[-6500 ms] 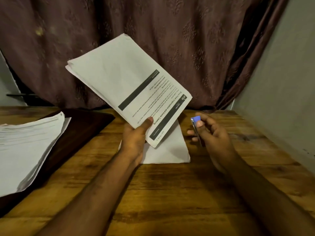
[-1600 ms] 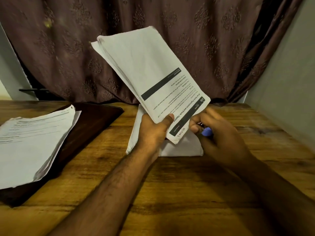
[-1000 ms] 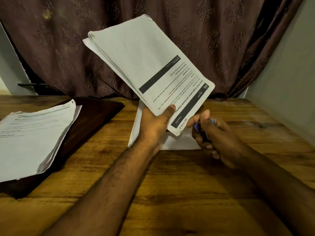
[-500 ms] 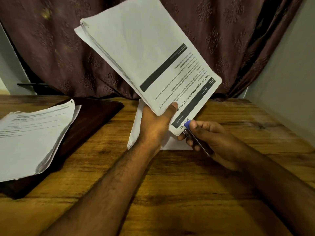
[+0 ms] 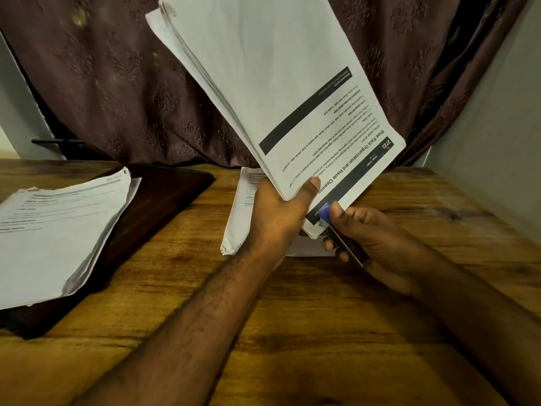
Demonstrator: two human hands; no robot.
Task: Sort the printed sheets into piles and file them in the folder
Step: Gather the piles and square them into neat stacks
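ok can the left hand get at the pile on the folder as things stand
Probably not yet: the left hand grips the raised stack. The pile on the folder lies unobstructed to its left, so the path is free once the hand empties.

The left forearm runs up from the lower left edge toward the centre, wrist bent back a little. The left hand [image 5: 275, 218] is raised, its thumb laid flat across the front of a stack of sheets [image 5: 275, 83] near the lower corner, the other fingers hidden behind the paper, so the grip is a pinch. The right forearm comes in from the lower right. The right hand [image 5: 377, 238] sits just beside the left, fingers curled round a small stapler [image 5: 336, 230], thumb tip pressing on its blue end at the stack's corner.
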